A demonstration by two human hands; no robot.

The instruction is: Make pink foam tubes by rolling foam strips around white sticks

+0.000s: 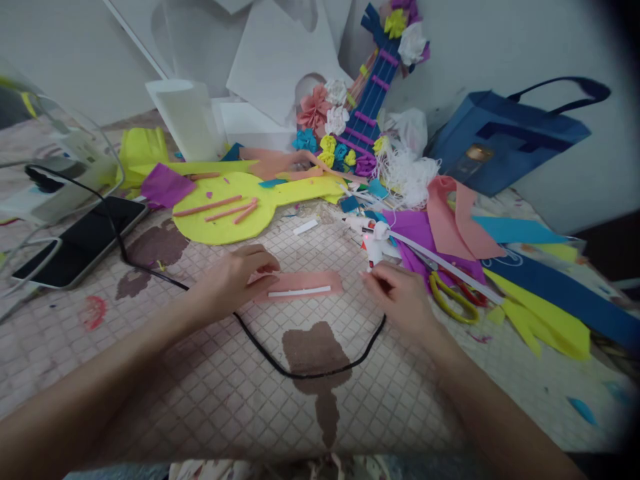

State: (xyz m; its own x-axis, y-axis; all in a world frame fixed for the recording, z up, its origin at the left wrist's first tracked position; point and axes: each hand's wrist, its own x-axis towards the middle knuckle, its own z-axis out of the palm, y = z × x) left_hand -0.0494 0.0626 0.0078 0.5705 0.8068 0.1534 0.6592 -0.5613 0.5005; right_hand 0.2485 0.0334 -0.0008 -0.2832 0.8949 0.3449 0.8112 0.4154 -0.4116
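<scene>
My left hand [243, 280] is at the left end of a pink paper strip [300, 279], its fingers bent and pressed down on that end. A thin white strip [300, 292] lies lengthwise along the near edge of the pink one. My right hand [400, 293] is curled beside the strip's right end, fingertips drawn together. Just beyond those fingers lies a white hot glue gun [374, 243] with a small red light. Its black cord [280, 370] runs under my right hand and loops across the table. Whatever the right fingers pinch is hidden.
Behind the strip lies a yellow guitar-shaped cutout [225, 230] with pink rolls on it. Yellow-handled scissors [453, 300] and coloured paper scraps sit at right. A decorated blue guitar neck [367, 107], a blue bag [505, 137], a phone [83, 243] and a power strip [45, 193] surround this.
</scene>
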